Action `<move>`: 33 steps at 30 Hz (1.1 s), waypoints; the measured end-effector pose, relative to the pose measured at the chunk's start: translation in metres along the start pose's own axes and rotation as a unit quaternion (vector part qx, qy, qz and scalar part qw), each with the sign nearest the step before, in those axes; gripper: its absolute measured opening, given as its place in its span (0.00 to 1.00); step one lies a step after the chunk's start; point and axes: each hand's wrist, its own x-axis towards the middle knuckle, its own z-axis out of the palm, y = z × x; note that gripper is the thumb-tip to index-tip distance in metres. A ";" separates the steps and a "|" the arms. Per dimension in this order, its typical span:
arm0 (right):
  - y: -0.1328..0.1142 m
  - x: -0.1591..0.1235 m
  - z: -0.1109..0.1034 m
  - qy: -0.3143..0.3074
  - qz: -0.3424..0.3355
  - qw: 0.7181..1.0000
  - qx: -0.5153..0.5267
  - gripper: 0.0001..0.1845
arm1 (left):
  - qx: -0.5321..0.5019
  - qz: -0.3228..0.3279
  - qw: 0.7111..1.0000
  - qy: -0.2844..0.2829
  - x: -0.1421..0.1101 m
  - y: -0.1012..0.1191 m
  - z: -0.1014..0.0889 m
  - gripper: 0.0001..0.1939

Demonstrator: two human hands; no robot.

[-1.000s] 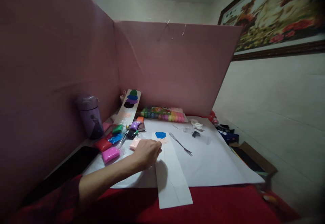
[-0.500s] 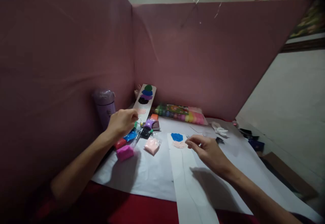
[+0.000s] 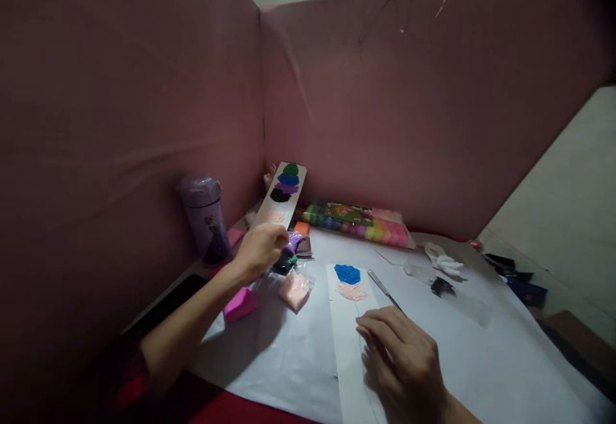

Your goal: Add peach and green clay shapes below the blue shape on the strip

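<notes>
My left hand (image 3: 262,251) is closed in a pinch above the clay packets on the left; what it holds, if anything, is hidden. Under and beside it lie a purple packet (image 3: 294,242), a black packet (image 3: 283,263), a peach clay packet (image 3: 294,290) and a bright pink packet (image 3: 239,304). My right hand (image 3: 407,353) hovers over a long white card strip (image 3: 347,347), fingertips drawn together; I cannot make out anything in them. Blue clay (image 3: 347,274) and peach clay (image 3: 352,291) are spread at the strip's far end. A slim metal tool (image 3: 384,286) lies beside it.
A finished-looking strip (image 3: 283,193) with coloured clay patches leans at the back, next to a purple bottle (image 3: 206,219). A bag of coloured clay (image 3: 359,222) lies along the pink partition (image 3: 385,110). White crumpled tissue (image 3: 443,259) and a black scrap (image 3: 443,287) are at right.
My right hand has come nearer, down along the strip, uncovering the metal tool. My left hand has shifted slightly right and lower over the packets. The camera view has turned a little.
</notes>
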 end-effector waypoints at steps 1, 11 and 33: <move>-0.001 0.001 -0.001 -0.004 0.002 1.000 0.004 0.06 | 0.010 0.028 0.999 -0.023 0.000 0.005 0.006 0.11; 0.008 -0.003 -0.004 0.039 0.102 0.990 0.086 0.07 | -0.004 0.002 1.000 -0.017 0.001 0.011 0.046 0.07; 0.018 -0.004 0.002 0.084 0.271 0.949 0.138 0.11 | -0.736 -0.120 0.644 -0.169 -0.035 0.060 0.047 0.21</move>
